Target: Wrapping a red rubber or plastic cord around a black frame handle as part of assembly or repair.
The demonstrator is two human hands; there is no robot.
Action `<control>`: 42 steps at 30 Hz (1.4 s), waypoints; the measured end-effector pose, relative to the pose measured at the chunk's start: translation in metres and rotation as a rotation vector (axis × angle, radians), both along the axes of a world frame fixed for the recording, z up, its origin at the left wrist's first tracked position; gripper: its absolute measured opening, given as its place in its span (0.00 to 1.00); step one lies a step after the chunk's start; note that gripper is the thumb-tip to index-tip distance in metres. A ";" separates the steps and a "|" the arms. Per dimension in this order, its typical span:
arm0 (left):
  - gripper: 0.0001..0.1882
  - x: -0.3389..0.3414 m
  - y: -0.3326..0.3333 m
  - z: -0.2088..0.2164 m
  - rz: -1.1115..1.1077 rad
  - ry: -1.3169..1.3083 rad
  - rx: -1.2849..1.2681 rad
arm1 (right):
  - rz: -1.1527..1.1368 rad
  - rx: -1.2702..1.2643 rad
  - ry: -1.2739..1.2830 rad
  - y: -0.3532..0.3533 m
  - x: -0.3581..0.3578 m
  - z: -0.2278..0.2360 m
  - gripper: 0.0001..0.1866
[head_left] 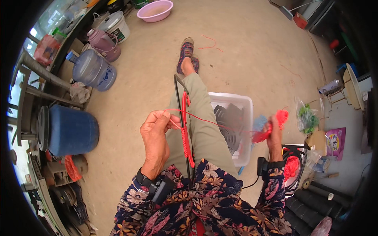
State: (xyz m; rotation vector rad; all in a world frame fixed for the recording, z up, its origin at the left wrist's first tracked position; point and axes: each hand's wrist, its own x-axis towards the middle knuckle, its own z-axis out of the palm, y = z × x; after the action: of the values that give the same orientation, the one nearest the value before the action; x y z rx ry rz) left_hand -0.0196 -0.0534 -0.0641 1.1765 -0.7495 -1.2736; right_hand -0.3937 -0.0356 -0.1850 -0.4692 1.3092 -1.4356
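A narrow black rod frame (176, 82) extends from my lap out along my legs. Red cord is wound closely over part of it, forming a knotted red band (185, 139). Beside that band, my left hand (154, 131) is closed, pinching the red cord between thumb and fingers. From there a thin red strand (204, 119) runs taut across my trousers to the right. At its other end my right hand (274, 135) grips a bundle of red cord (282, 117), a little blurred, to the right of a white plastic tub.
The white tub (247, 118) holds a grey slatted piece (226, 126). More red cord (291, 167) lies by my right forearm. At left stand a blue drum (75, 129), a water bottle (94, 70) and a thermos (104, 43). A pink basin (155, 11) sits on the floor ahead.
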 end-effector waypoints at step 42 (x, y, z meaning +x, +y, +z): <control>0.03 0.028 0.013 0.003 0.102 0.001 -0.226 | 0.895 -0.735 1.208 -0.044 0.229 0.169 0.12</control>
State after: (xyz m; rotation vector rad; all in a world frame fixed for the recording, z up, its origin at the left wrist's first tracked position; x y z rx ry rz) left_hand 0.0087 -0.0409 -0.0611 1.0171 -0.8000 -1.0748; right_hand -0.1642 -0.0792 -0.0163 -2.3264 1.0483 -0.7207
